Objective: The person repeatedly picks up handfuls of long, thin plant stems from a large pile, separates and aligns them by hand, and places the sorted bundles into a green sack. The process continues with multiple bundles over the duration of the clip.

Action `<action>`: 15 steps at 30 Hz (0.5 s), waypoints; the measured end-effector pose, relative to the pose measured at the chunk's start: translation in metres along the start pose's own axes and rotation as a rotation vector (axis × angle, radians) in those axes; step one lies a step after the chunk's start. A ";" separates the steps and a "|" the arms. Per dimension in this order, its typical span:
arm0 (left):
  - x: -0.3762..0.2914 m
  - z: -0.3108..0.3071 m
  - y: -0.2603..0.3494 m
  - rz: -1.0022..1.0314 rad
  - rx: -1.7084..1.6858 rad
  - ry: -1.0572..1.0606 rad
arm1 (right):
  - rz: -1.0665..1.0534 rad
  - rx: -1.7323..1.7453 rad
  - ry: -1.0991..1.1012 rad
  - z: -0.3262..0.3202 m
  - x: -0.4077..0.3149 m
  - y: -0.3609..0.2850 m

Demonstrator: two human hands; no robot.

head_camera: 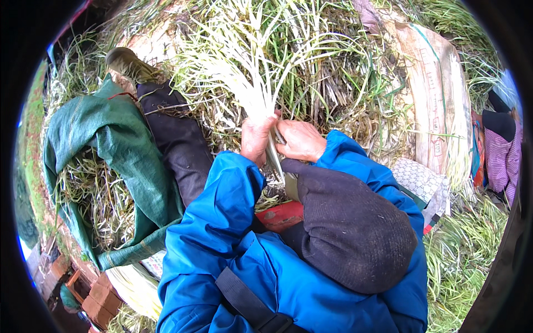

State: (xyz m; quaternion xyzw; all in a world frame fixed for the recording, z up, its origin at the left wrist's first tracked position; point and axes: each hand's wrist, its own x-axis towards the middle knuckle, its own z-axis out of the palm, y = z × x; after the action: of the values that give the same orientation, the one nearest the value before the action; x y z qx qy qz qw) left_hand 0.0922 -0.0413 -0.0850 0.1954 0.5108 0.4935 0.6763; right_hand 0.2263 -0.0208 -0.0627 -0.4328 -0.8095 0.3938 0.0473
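A bundle of pale, long-leaved stalks [250, 79] fans out upward from my two hands, its pale lower ends pointing down between my knees. My left hand [256, 135] is closed around the lower part of the bundle. Close against it on the right, my right hand [300, 139] has bent fingers at a few stalks near the lower ends; the fingertips are partly hidden. Beneath the bundle lies a heap of green and withered leaves [329, 91].
An open green woven sack [154, 179] of leaf scraps stands at left. A whitish woven sack [429, 95] lies at right, with pale stalks [458, 158] beside it. Bricks [102, 299] lie lower left. Another person's purple striped clothing [501, 162] shows at the right edge.
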 end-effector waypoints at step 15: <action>-0.040 -0.037 0.085 -0.113 -0.056 0.053 | 0.184 0.204 0.780 -0.047 -0.030 0.046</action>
State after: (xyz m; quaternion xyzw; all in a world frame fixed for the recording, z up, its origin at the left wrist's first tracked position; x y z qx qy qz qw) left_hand 0.0203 -0.0483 -0.0148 0.1343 0.5247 0.4736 0.6945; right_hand 0.2948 -0.0003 -0.0541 -0.6134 -0.6457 0.2811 0.3575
